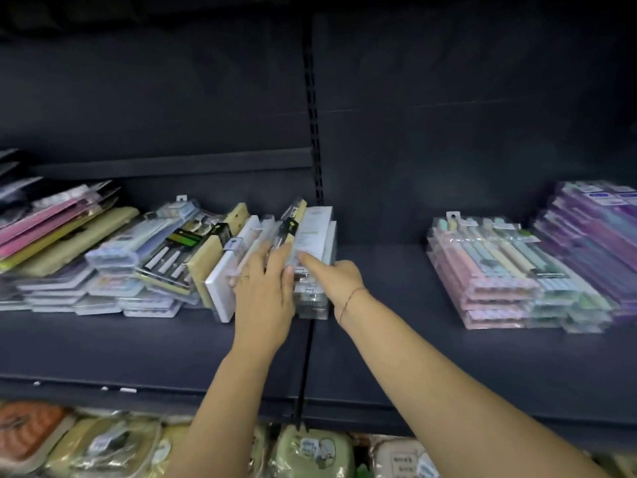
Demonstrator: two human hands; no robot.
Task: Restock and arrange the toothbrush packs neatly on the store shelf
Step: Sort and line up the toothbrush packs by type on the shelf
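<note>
**Upright Pack Bundle Braced by Both Hands**

The toothbrush packs (312,236) are flat, rectangular blisters of clear glossy plastic with card backs. They stand on edge mid-shelf, in front of the slotted upright post (312,98). The left hand (263,291) lies flat against the bundle's left face, fingers straight and together, gripping nothing. The right hand (336,281) meets the bundle's right side. Its index finger lies straight on a pack, and the remaining fingers are hidden, so their grip cannot be determined. The shelf (413,339) is matte and dark. Left of the bundle, more packs lean in a slanted row (165,243). Well apart on the right, pastel packs (499,270) lie stacked flat beside a purple stack (593,243).
</note>
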